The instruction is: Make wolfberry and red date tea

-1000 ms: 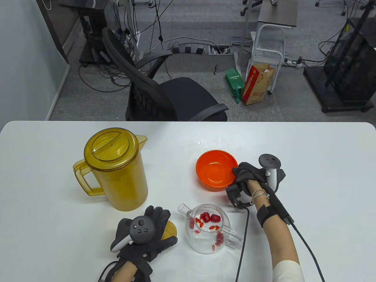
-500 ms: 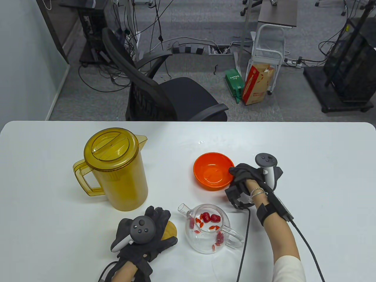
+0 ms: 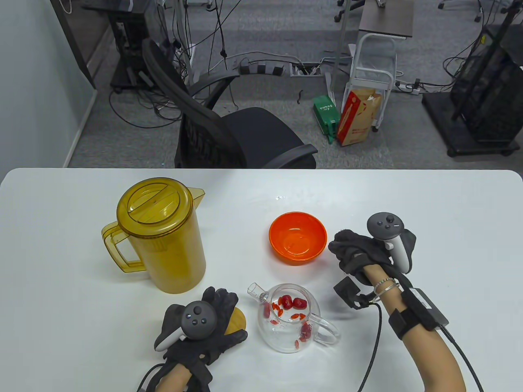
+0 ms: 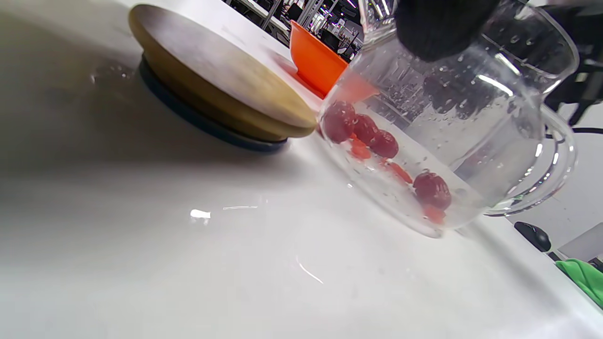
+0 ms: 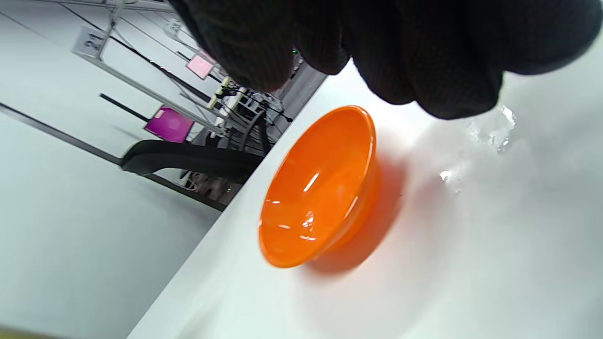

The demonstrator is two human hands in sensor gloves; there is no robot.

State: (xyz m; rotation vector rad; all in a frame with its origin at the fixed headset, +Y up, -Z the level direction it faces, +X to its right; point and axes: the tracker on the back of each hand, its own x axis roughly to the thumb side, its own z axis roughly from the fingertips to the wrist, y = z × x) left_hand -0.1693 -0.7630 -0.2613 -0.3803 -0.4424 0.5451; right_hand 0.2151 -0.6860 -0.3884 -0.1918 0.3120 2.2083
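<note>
Two vessels dominate the white table (image 3: pixel 449 212), and the glass teapot (image 3: pixel 286 322) serves as the landmark for everything else. Biggest is the amber pitcher (image 3: pixel 163 237), lid on, standing well to the far left of the teapot; it presumably holds the water for brewing, though its fill level cannot be read. The teapot itself sits open-topped near the front edge with red dates (image 3: pixel 293 302) and smaller wolfberries (image 3: pixel 282 312) scattered on its bottom, so the dry ingredients look to be in and the pour is not yet done. Just beyond the teapot stands the orange bowl (image 3: pixel 298 239), apparently emptied apart from a wet sheen. The right hand (image 3: pixel 359 251) hovers to the right of that bowl, clear of its rim, fingers curled loosely and holding nothing. The left hand (image 3: pixel 208 326) lies spread flat to the teapot's left, over the wooden lid (image 4: pixel 212 84), which is parked there beside the pot, probably to keep it ready for closing after the water goes in.
</note>
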